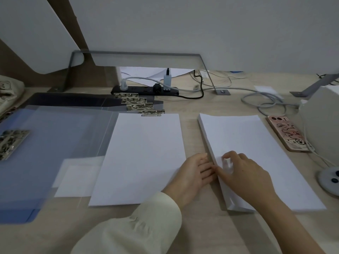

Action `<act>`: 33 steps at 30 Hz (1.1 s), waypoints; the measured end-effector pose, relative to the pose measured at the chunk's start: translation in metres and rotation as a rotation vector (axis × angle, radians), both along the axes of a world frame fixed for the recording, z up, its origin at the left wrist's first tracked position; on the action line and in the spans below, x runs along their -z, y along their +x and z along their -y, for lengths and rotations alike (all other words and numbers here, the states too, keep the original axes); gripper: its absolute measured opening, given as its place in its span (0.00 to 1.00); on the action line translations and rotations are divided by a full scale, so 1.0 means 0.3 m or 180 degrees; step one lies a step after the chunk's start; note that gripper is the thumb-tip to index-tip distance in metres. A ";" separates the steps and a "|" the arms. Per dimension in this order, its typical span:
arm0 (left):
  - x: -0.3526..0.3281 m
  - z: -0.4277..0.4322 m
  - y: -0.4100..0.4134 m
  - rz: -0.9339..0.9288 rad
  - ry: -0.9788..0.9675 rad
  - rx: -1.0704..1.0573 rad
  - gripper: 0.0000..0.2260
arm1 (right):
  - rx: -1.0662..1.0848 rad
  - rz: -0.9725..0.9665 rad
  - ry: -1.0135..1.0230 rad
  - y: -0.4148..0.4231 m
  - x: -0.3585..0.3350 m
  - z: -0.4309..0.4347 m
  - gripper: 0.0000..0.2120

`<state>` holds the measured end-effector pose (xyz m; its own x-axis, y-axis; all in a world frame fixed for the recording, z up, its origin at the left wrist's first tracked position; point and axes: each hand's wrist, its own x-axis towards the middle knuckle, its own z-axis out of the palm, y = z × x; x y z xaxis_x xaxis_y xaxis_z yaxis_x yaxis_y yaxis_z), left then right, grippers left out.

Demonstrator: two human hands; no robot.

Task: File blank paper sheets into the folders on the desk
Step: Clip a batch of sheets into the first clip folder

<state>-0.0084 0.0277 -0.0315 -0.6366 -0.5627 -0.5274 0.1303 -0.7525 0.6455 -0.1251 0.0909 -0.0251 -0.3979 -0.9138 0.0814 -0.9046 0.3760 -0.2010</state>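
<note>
A thick stack of blank white paper (256, 154) lies on the desk at the right. My right hand (244, 173) rests on the stack's left edge, with thumb and forefinger pinching up the top sheet there. My left hand (192, 173) lies flat beside the stack, fingers straight and touching its side. A white sheet (143, 158) lies in an open folder under a metal clip (151, 112) at the centre. An open blue translucent folder (45, 162) with its own clip (11, 142) lies at the left. More folders with clips (132, 101) are stacked behind.
A black power strip (145, 89) with plugs and cables runs along the back. A phone in a pink case (286, 132) lies right of the paper stack, next to a white box (322, 121). A round grey grommet (330, 178) sits at the right edge.
</note>
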 end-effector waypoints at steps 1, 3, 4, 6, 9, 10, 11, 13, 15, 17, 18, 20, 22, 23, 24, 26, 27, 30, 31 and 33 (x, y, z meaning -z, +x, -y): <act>0.003 -0.003 0.003 -0.0067 0.0011 -0.0018 0.22 | 0.0003 0.0061 0.0001 -0.003 -0.001 0.001 0.23; -0.002 -0.008 0.005 -0.0143 0.0027 -0.0020 0.20 | 0.0018 0.0209 0.0011 -0.013 -0.004 0.002 0.22; -0.004 -0.009 0.004 -0.0148 0.0018 -0.0025 0.20 | 0.0027 0.0277 0.0020 -0.017 -0.007 0.001 0.21; -0.007 -0.010 0.001 -0.0158 -0.0023 -0.0021 0.18 | 0.0039 0.0375 0.0054 -0.021 -0.011 0.001 0.21; -0.006 -0.014 0.002 -0.0160 -0.0071 -0.0008 0.10 | 0.0076 0.0449 0.0084 -0.023 -0.013 0.001 0.21; -0.004 -0.016 0.001 -0.0162 -0.0079 -0.0013 0.08 | 0.0088 0.0461 0.0084 -0.023 -0.013 0.001 0.21; -0.004 -0.017 0.001 -0.0154 -0.0084 -0.0029 0.07 | 0.0093 0.0465 0.0079 -0.022 -0.013 0.001 0.21; -0.004 -0.019 0.002 -0.0137 -0.0105 -0.0054 0.07 | 0.0103 0.0465 0.0067 -0.020 -0.012 0.000 0.20; -0.001 -0.020 0.002 -0.0130 -0.0096 -0.0066 0.07 | 0.0111 0.0462 0.0055 -0.019 -0.012 0.000 0.21; -0.004 -0.022 0.003 -0.0140 -0.0087 -0.0067 0.07 | 0.0117 0.0463 0.0049 -0.018 -0.013 -0.001 0.21; -0.003 -0.021 0.002 -0.0147 -0.0091 -0.0060 0.07 | 0.0118 0.0456 0.0049 -0.018 -0.013 -0.002 0.22; -0.009 -0.022 0.002 -0.0135 -0.0100 -0.0063 0.07 | 0.0118 0.0423 0.0058 -0.017 -0.013 -0.005 0.22; -0.008 -0.021 -0.001 -0.0115 -0.0113 -0.0062 0.07 | 0.0112 0.0415 0.0067 -0.018 -0.014 -0.006 0.22; -0.010 -0.021 -0.002 -0.0095 -0.0123 -0.0061 0.07 | 0.0111 0.0424 0.0073 -0.019 -0.014 -0.006 0.22; -0.012 -0.021 -0.002 -0.0081 -0.0131 -0.0060 0.07 | 0.0108 0.0432 0.0085 -0.019 -0.015 -0.005 0.22; -0.010 -0.022 -0.004 -0.0037 -0.0154 -0.0049 0.07 | 0.0114 0.0444 0.0137 -0.019 -0.016 -0.002 0.22; -0.010 -0.023 -0.004 -0.0018 -0.0155 -0.0047 0.07 | 0.0123 0.0460 0.0160 -0.019 -0.017 -0.001 0.21; -0.006 -0.024 -0.004 -0.0006 -0.0183 -0.0059 0.08 | 0.0143 0.0555 0.0158 -0.021 -0.019 -0.002 0.18; -0.010 -0.027 -0.006 0.0036 -0.0205 -0.0097 0.08 | 0.0165 0.0585 0.0136 -0.022 -0.019 -0.004 0.16; -0.010 -0.032 -0.019 0.0413 -0.0594 -0.0169 0.12 | 0.0241 0.0608 0.0094 -0.026 -0.018 -0.007 0.12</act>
<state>-0.0140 0.0372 -0.0284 -0.5370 -0.6891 -0.4866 0.0733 -0.6127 0.7869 -0.1328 0.0930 -0.0198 -0.4711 -0.8816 -0.0285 -0.8200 0.4496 -0.3541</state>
